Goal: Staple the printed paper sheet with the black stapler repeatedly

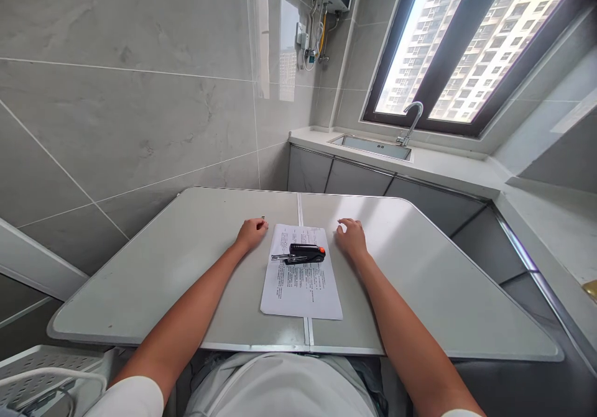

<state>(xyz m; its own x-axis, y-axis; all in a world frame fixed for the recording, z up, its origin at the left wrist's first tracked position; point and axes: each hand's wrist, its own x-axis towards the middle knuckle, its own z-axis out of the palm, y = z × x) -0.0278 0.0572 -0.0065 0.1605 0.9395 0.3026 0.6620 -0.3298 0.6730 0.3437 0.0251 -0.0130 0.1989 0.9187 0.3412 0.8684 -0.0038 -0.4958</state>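
A printed sheet of paper (302,280) lies flat in the middle of a pale grey folding table (163,261). On its upper part rests a black stapler with an orange tip (304,253). My left hand (252,233) rests palm down on the table just left of the sheet, fingers curled loosely, holding nothing. My right hand (351,237) rests on the table just right of the sheet, fingers bent and apart, also holding nothing. Both hands lie level with the stapler, a short way from it.
A grey tiled wall (116,94) runs along the left. Beyond the table stands a white counter with a sink (373,146) and tap (410,122) under a window. A counter (550,218) continues along the right. A white perforated shelf (41,373) sits at lower left.
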